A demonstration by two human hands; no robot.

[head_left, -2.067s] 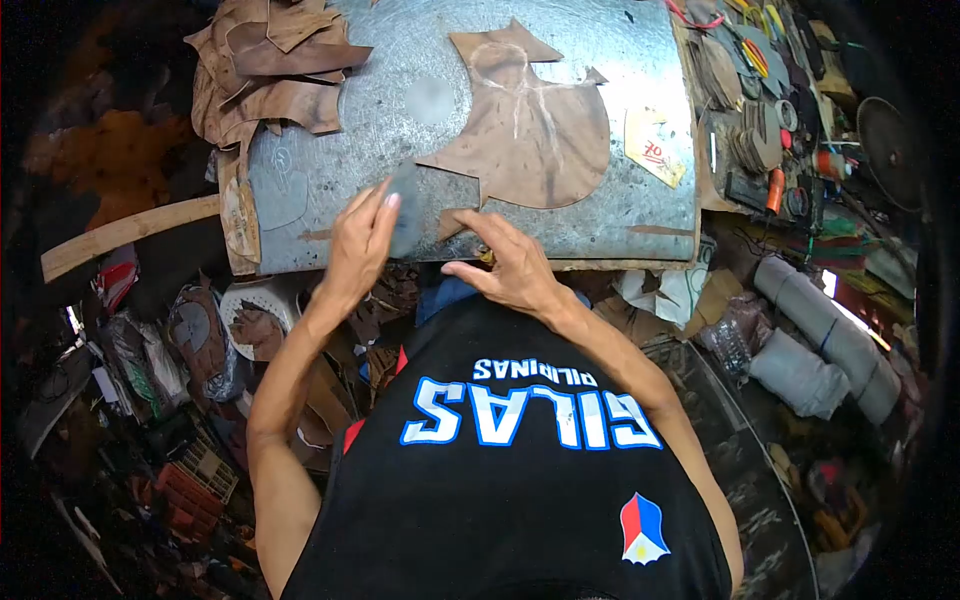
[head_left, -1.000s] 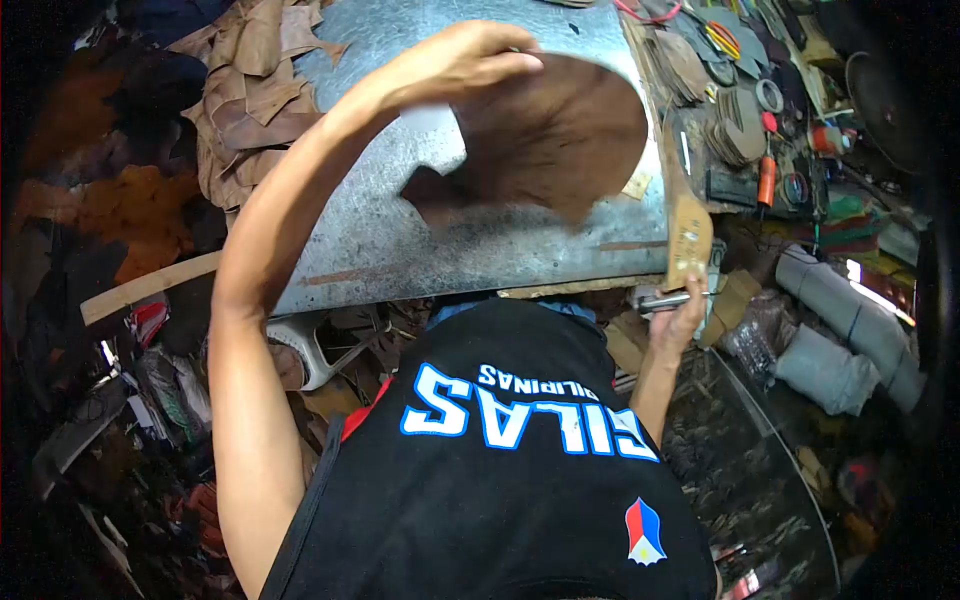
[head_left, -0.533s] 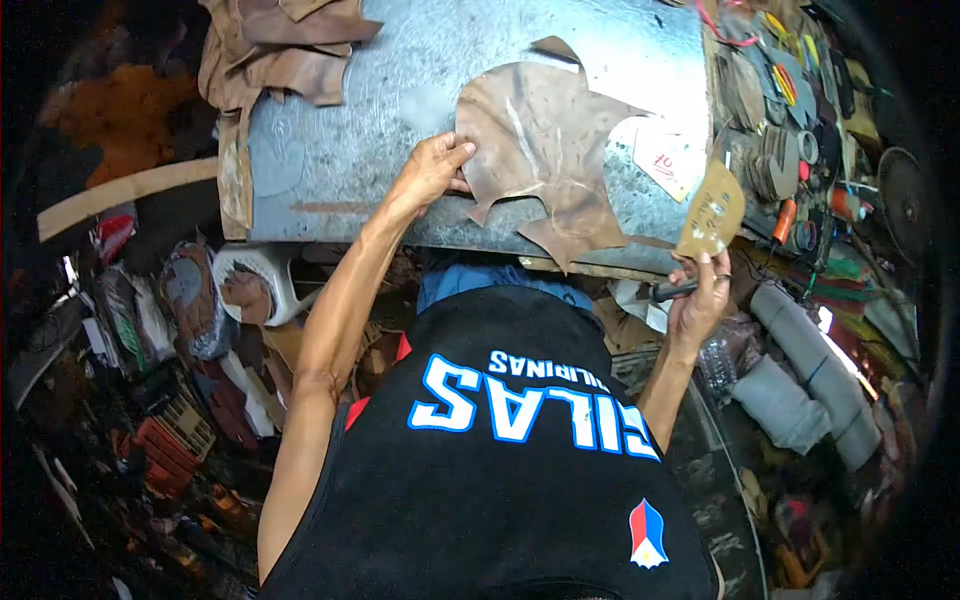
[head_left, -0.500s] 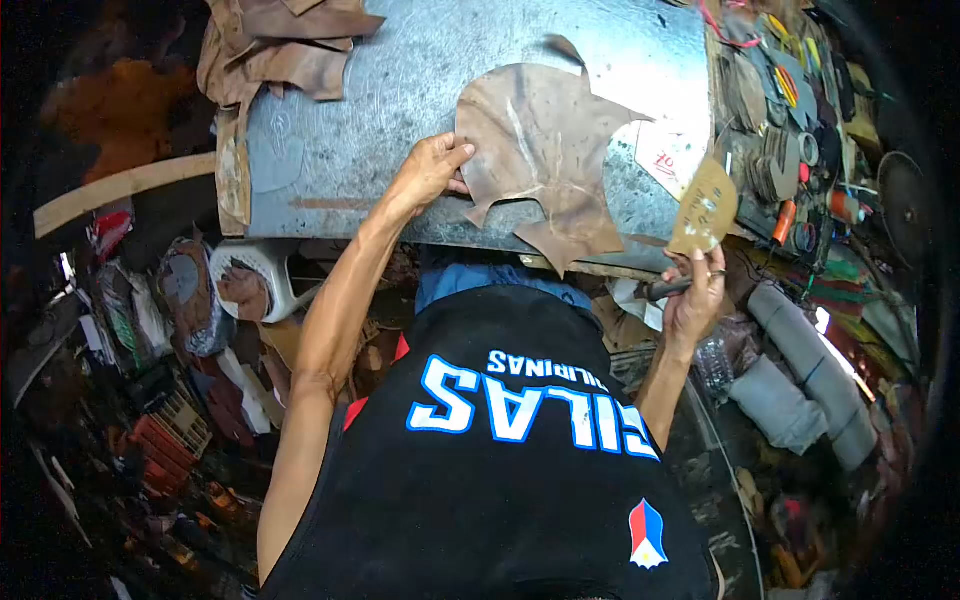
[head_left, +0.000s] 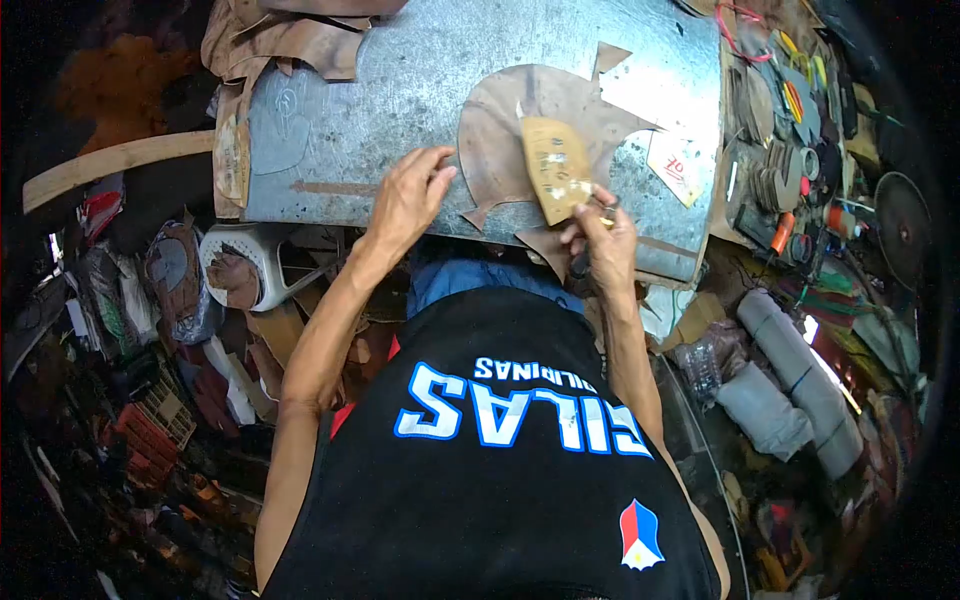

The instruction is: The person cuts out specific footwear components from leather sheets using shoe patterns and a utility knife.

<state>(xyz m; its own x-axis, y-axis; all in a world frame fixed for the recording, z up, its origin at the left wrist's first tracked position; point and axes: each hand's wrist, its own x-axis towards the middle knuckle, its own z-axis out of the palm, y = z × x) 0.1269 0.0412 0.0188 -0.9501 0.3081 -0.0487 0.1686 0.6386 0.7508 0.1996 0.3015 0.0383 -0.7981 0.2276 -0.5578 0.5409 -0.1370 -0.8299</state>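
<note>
Head view: a brown leather piece [head_left: 492,135], rounded at its far side and ragged with points along its near side, lies on the metal-topped bench [head_left: 380,130] in front of the wearer, one corner reaching the near edge. Over its middle is a tan card [head_left: 556,165] with dark writing too small to read.

A moment ago the card was out to the right and the left hand was gripping the leather's left edge. Now the card has swung in over the leather and that hand has let go; as I judge it, attention has passed from placing the leather to placing the card.

The two hands are apart. The right hand [head_left: 610,245], at the leather's near side, pinches the card's lower end; a dark object [head_left: 580,264] shows under its palm, too hidden to identify. I cannot tell whether the card rests flat or is held just above. The left hand [head_left: 405,200] hovers with fingers loosely curled, just beside the leather's left edge, holding nothing that I can see.

Right of the leather lies a pale sheet [head_left: 672,170] with a red "70". More leather pieces [head_left: 300,45] are heaped at the far left. Beyond the right side sit tools, including one with an orange handle [head_left: 782,232]; a white stool [head_left: 260,265] stands below, at left.
</note>
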